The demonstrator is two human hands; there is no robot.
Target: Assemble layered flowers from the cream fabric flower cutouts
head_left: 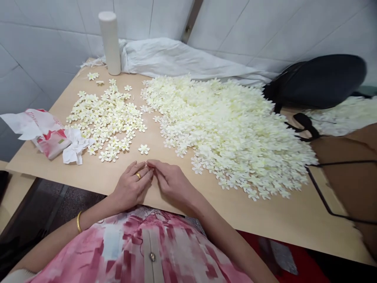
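Here our left hand (131, 188) and right hand (171, 181) meet fingertip to fingertip, pinching something too small to tell; beside the flat spread of cream fabric flowers (106, 118), the big heaped pile of cream fabric flowers (229, 133) remains on the tan wooden table (279, 220).

Matt cloth flowers (229, 129) on a smooth wooden table (265, 220)

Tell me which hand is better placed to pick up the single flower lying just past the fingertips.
Left, probably. The lone flower lies slightly left of where the fingertips meet, nearer the left hand. The right hand sits toward the big pile.
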